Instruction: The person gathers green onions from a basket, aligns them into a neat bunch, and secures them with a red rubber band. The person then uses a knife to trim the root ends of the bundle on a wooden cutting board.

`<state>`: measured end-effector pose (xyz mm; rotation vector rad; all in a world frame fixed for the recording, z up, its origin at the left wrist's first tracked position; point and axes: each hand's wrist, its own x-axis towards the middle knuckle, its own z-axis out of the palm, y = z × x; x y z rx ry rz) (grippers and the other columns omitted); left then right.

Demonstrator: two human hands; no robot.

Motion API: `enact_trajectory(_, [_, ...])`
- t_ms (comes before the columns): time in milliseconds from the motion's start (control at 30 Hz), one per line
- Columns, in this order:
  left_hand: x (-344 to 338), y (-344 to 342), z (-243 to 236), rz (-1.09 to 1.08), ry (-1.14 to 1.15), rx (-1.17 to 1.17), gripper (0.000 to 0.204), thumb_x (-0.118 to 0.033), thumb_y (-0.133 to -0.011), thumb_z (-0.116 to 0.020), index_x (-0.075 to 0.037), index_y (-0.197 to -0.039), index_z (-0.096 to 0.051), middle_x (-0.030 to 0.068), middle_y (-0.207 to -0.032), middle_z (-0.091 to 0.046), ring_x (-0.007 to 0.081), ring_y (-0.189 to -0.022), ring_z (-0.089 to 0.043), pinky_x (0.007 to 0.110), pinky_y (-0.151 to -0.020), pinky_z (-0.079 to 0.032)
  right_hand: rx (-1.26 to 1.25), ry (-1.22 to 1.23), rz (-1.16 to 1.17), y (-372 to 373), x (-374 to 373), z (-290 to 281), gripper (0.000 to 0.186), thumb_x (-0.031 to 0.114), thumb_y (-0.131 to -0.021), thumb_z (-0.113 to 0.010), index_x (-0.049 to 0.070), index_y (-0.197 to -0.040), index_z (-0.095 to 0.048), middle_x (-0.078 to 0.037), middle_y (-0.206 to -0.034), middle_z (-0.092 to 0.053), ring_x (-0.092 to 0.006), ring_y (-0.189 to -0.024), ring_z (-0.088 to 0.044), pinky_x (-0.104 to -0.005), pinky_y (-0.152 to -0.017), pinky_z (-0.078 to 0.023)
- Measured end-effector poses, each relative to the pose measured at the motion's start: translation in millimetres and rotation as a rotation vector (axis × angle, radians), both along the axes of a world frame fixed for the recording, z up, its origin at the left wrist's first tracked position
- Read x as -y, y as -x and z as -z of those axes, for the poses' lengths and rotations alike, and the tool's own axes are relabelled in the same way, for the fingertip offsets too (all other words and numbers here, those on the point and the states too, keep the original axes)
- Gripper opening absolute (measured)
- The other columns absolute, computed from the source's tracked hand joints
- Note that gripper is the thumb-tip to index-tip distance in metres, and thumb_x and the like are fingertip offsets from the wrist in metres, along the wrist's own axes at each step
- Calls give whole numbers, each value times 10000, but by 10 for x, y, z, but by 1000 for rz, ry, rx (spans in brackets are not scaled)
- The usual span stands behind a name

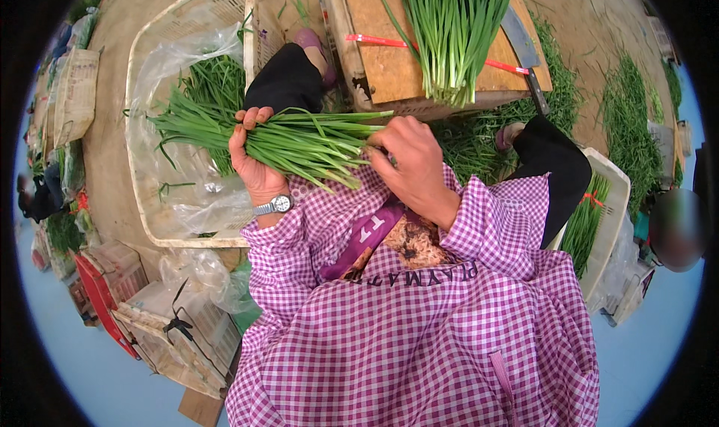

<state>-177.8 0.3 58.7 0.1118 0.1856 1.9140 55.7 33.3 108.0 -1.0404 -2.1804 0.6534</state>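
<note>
Green chives [307, 146] run from nine toward three o'clock, clamped in your left hand [257, 165]; your right hand [410, 153], nearer the pale ends [350, 162], has fingers together.

A: Dressed in what up top?
B: In a loose smock [419, 344] checked purple and white, with long sleeves [494, 221].
A: With what on the chest?
B: With a brown, furry-looking print [416, 241], a purple band [355, 249] bearing pale letters, and dark lettering [410, 278] below.
A: Wearing what by the left hand [257, 171]?
B: A silver watch [281, 203] with a pale round face and a metal strap.
A: And lower down?
B: Clad in black trousers [288, 82] and mauve shoes [308, 39].
</note>
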Motion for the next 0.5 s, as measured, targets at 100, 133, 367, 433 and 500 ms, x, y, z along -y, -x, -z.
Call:
enact_trajectory(100, [2, 7, -11, -34, 16, 9, 158, -56, -816, -569, -62, -953, -490, 30, -865, -506, 213, -927, -462, 358, -909, -388, 15, -60, 91, -316, -20, -64, 84, 71, -730, -651, 51, -767, -579, -81, -709, -498, -250, -709, -503, -367, -642, -373])
enact_trajectory(133, [-3, 10, -3, -48, 21, 12, 160, -50, -812, -572, -60, -943, -481, 32, -865, -512, 212, -923, -463, 351, -918, -377, 34, -78, 162, -543, -24, -51, 84, 57, -726, -648, 50, -780, -584, -89, -731, -517, -255, -727, -522, -361, -662, -393])
enact_trajectory(367, [-1, 4, -39, -30, -5, 54, 153, -56, -825, -571, -62, -953, -488, 38, -886, -527, 220, -948, -470, 372, -933, -374, 387, 122, 466, -1622, 223, 1, 146, 113, -856, -534, -5, -938, -559, -169, -979, -533, -308, -920, -525, -364, -781, -427])
enact_trajectory(433, [-19, -11, -53, -42, 24, 9, 164, -76, -831, -579, -71, -975, -500, 34, -894, -519, 226, -973, -475, 391, -935, -393, 18, 257, 449, -1181, 234, -100, 186, 105, -869, -506, -17, -1003, -549, -148, -1033, -516, -268, -972, -512, -332, -859, -414])
enact_trajectory(500, [-56, -25, -48, -26, 19, -11, 168, -95, -851, -575, -73, -1004, -511, 40, -926, -536, 232, -1004, -483, 402, -941, -404, -293, 375, 439, -694, 130, -127, 222, 128, -891, -487, -14, -1052, -546, -124, -1062, -514, -231, -989, -508, -322, -884, -405])
